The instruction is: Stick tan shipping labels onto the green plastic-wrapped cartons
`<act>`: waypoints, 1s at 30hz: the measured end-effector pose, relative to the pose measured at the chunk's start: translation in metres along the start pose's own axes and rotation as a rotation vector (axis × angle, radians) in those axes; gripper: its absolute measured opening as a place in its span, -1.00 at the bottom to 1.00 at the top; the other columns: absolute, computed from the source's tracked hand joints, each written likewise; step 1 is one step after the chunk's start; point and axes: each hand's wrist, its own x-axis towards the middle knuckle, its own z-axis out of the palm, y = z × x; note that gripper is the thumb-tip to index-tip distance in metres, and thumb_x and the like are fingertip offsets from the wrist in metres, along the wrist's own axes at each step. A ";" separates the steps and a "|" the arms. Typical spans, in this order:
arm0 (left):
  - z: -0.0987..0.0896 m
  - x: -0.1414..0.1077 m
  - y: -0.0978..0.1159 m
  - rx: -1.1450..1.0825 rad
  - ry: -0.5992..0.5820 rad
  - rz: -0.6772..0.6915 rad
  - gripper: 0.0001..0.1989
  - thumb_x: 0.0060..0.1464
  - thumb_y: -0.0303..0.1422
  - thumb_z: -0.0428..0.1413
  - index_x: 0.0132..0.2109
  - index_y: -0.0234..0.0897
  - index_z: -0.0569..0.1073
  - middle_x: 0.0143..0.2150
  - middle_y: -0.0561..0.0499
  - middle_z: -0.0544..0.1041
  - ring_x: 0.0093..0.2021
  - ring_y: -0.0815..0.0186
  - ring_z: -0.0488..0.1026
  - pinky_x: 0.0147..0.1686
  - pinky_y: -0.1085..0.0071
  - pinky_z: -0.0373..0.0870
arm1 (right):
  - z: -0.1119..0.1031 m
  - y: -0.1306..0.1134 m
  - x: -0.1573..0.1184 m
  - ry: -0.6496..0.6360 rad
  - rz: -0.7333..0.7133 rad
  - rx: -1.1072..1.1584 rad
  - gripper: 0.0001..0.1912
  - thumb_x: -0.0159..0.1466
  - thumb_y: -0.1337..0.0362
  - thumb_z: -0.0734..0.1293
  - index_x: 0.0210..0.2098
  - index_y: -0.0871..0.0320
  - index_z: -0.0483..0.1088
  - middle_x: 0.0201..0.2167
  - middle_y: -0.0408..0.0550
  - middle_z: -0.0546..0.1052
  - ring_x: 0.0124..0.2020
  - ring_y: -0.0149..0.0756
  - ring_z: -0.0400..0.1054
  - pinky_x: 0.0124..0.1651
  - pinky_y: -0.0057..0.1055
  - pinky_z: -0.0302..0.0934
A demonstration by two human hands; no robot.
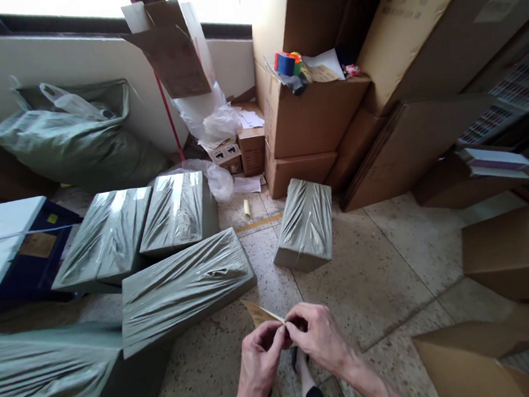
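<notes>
My left hand point(258, 355) and my right hand point(321, 334) meet low in the middle of the head view, above the tiled floor. Both pinch the edge of a thin tan paper sheet point(258, 314) with a pale edge, thumbs and fingertips nearly touching. Most of the sheet is hidden behind my fingers. Just beyond it lies a long parcel point(186, 289) in grey-green plastic, with a small tear on top. Farther off stands a smaller wrapped parcel point(304, 223). My feet and dark clothing show below my hands.
More wrapped parcels point(178, 215) stand at left, beside a blue and white box point(7, 246). A full sack point(78, 137) leans by the wall. Tape rolls point(286, 64) sit on stacked cartons point(315, 117). A small pale roll point(247, 208) lies on the floor. Cartons point(519, 253) line the right.
</notes>
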 end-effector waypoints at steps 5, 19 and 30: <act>0.003 -0.004 0.002 0.196 -0.035 0.029 -0.69 0.17 -0.15 0.16 -0.22 -0.28 0.66 -0.40 -0.11 0.68 -0.38 0.18 0.59 -0.34 0.40 0.47 | -0.006 0.002 0.001 -0.091 -0.019 -0.177 -0.81 0.22 0.25 0.32 -0.38 0.04 0.61 -0.37 -0.06 0.69 -0.31 -0.22 0.54 -0.25 -0.36 0.18; 0.004 -0.008 0.013 0.456 -0.116 0.137 -0.79 0.10 -0.36 0.11 -0.38 -0.28 0.63 -0.53 0.00 0.59 -0.50 0.29 0.45 -0.46 0.44 0.24 | -0.002 0.021 0.002 -0.127 0.043 0.054 -0.85 0.00 0.39 0.32 -0.52 0.13 0.56 -0.56 -0.12 0.61 -0.50 -0.34 0.41 -0.41 -0.46 0.14; -0.005 -0.003 -0.005 0.144 -0.160 -0.073 -0.77 0.14 -0.26 0.14 -0.37 -0.31 0.56 -0.47 -0.07 0.63 -0.43 0.24 0.56 -0.37 0.42 0.45 | 0.014 0.045 -0.005 -0.159 0.271 0.606 -0.89 0.04 0.34 0.34 -0.49 0.21 0.53 -0.62 -0.19 0.53 -0.61 -0.45 0.30 -0.51 -0.50 0.15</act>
